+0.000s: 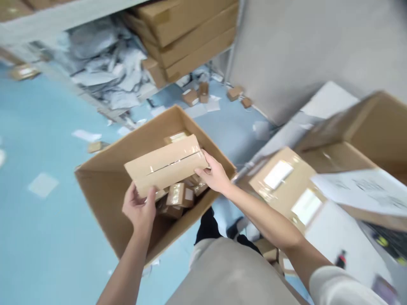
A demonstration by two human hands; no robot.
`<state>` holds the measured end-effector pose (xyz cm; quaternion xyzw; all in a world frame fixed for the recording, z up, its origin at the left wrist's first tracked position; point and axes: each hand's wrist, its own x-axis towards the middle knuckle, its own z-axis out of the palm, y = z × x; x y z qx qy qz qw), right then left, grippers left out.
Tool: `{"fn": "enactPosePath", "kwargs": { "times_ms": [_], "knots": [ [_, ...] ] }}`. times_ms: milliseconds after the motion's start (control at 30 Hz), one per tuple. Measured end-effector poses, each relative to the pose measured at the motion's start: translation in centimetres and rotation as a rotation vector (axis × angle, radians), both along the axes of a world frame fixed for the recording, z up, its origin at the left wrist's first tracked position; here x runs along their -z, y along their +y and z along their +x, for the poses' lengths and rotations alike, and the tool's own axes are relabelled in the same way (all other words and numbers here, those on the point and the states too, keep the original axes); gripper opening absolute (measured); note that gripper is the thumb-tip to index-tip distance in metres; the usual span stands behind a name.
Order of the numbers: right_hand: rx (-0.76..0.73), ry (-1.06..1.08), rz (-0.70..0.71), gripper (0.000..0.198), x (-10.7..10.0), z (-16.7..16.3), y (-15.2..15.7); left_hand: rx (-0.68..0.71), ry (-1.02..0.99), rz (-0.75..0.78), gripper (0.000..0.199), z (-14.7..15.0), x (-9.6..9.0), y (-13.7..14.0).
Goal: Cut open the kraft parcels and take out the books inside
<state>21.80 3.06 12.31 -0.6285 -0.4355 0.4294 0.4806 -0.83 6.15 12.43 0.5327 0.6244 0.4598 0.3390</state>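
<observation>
A long, flat cardboard box (167,165) with a taped seam is held between my two hands. My left hand (140,207) grips its near left end, thumb on top. At the right end, my right hand (216,171) has its thumb over the edge and its fingers partly hidden. Directly beneath is a large open carton (104,182) standing on the floor. Inside it lie several smaller taped parcels (180,195), partly covered by the held box.
To the right, a white table (343,245) bears a labelled parcel (284,182) and an open carton (375,131). Shelving (57,25) at the back holds stacked boxes (193,34) and crumpled grey packaging (108,63). Small boxes (235,92) and paper scraps (86,135) lie on the blue floor.
</observation>
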Motion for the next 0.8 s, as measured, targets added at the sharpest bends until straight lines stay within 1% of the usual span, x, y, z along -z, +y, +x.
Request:
{"fn": "enactPosePath", "kwargs": {
  "times_ms": [67, 100, 167, 233, 267, 333, 400, 467, 500, 567, 633, 667, 733, 800],
  "knots": [
    [0.115, -0.116, 0.058, 0.071, -4.5, 3.5, -5.9, 0.135, -0.05, 0.074, 0.059, 3.3, -3.2, -3.4],
    [0.18, -0.174, 0.079, 0.067, -6.4, 5.4, -9.1, 0.22, -0.075, 0.106, 0.057, 5.2, -4.6, -5.3],
    [0.333, -0.286, 0.111, 0.063, -9.7, 9.1, -16.0, 0.405, -0.129, 0.167, 0.057, 9.4, -6.5, -9.3],
    [0.493, -0.382, 0.131, 0.061, -11.8, 12.4, -23.5, 0.584, -0.182, 0.201, 0.059, 14.0, -7.8, -13.8],
    [0.571, -0.418, 0.139, 0.06, -12.5, 13.8, -27.4, 0.67, -0.206, 0.197, 0.061, 16.2, -8.2, -16.1],
    [0.721, -0.457, 0.153, 0.058, -12.8, 16.2, -35.1, 0.829, -0.249, 0.147, 0.064, 20.6, -8.5, -21.0],
    [0.86, -0.456, 0.152, 0.056, -11.7, 17.9, -42.4, 0.986, -0.287, 0.057, 0.069, 24.4, -8.0, -25.6],
    [0.983, -0.427, 0.122, 0.056, -9.4, 18.8, -48.8, 1.134, -0.323, -0.046, 0.072, 27.6, -6.7, -30.0],
    [1.037, -0.403, 0.1, 0.056, -7.9, 19.0, -51.6, 1.206, -0.333, -0.104, 0.071, 29.0, -5.7, -32.0],
    [1.138, -0.331, 0.057, 0.06, -4.5, 18.8, -56.2, 1.322, -0.336, -0.217, 0.069, 31.3, -2.9, -35.6],
    [1.232, -0.248, 0.008, 0.065, -0.7, 18.0, -59.4, 1.382, -0.304, -0.313, 0.067, 32.9, 0.4, -38.5],
    [1.273, -0.203, -0.02, 0.067, 1.2, 17.5, -60.4, 1.38, -0.273, -0.35, 0.066, 33.5, 2.2, -39.5],
    [1.316, -0.083, -0.069, 0.069, 4.8, 16.5, -61.6, 1.412, -0.211, -0.422, 0.066, 34.3, 5.7, -40.6],
    [1.306, 0.058, -0.097, 0.071, 8.0, 15.6, -61.8, 1.424, -0.144, -0.459, 0.066, 34.6, 8.5, -40.6]
  ]
}}
